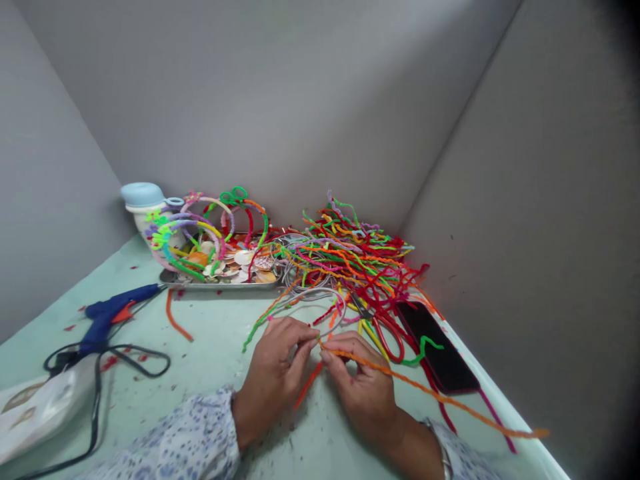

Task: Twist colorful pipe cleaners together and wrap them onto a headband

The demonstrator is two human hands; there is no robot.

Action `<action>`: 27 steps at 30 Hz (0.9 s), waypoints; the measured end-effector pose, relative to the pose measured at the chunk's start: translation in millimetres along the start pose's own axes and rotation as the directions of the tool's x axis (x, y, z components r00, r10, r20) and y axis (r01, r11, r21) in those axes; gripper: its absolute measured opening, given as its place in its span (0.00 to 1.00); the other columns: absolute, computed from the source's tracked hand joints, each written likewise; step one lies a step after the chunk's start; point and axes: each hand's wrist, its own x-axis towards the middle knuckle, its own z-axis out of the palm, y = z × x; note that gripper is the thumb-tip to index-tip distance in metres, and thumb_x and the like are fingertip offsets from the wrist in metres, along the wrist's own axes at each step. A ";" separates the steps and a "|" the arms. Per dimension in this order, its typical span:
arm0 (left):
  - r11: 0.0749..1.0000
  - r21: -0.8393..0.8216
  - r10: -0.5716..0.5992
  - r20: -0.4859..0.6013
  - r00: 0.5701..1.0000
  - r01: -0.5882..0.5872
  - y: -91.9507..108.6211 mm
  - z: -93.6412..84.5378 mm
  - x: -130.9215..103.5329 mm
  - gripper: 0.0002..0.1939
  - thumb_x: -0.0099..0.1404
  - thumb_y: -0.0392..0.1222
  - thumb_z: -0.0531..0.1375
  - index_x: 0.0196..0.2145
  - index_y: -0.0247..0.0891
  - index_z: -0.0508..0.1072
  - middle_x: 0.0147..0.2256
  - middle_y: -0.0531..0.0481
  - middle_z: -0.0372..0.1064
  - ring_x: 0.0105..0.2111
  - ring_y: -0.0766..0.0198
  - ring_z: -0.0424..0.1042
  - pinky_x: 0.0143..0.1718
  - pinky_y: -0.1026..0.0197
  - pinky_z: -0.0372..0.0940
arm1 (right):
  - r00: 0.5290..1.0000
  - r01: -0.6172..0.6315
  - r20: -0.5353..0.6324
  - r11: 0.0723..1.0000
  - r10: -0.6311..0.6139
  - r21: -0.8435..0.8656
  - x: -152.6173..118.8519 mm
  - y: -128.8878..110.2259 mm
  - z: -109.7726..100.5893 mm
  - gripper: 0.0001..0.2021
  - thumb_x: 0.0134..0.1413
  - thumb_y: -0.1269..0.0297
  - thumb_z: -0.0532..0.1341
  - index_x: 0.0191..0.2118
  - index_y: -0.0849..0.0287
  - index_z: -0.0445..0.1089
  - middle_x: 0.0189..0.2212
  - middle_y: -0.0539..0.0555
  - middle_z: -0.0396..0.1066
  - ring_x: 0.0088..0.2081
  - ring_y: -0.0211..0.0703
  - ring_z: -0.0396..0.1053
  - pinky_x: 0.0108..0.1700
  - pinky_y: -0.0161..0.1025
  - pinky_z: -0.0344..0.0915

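Observation:
Near the front middle of the table, my left hand pinches the end of a thin grey headband hoop, which curves up and away behind the fingers. Close beside it, my right hand is closed on an orange pipe cleaner. One end of that pipe cleaner meets the hoop between my fingertips; its long tail runs out to the right, past the table edge. The exact join is partly hidden by the fingers. A short orange-red piece lies on the table between my hands.
Behind my hands spreads a pile of coloured pipe cleaners. Red-handled scissors and a black phone lie right. A metal tray holds shells and wrapped headbands, beside a blue-lidded bottle. A corded blue glue gun lies left.

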 end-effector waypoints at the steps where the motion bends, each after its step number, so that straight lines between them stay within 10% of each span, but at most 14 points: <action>1: 1.000 0.017 0.010 0.012 1.000 -0.010 -0.2 -0.2 0.2 0.07 0.66 0.33 0.56 0.39 0.40 0.72 0.35 0.49 0.74 0.38 0.60 0.71 0.45 0.56 0.61 | 1.000 0.004 0.004 1.000 -0.004 -0.006 0.5 -0.1 -0.4 0.07 0.56 0.73 0.61 0.37 0.54 0.72 0.30 0.51 0.73 0.33 0.41 0.71 0.36 0.38 0.68; 27: 0.971 0.174 0.109 0.289 0.951 -0.165 -2.8 0.3 3.1 0.11 0.65 0.27 0.50 0.36 0.37 0.69 0.33 0.49 0.70 0.35 0.60 0.64 0.41 0.55 0.56 | 0.998 0.034 0.049 0.989 -0.028 -0.142 8.4 8.3 -6.4 0.05 0.60 0.70 0.58 0.35 0.55 0.71 0.33 0.53 0.72 0.37 0.43 0.71 0.40 0.39 0.68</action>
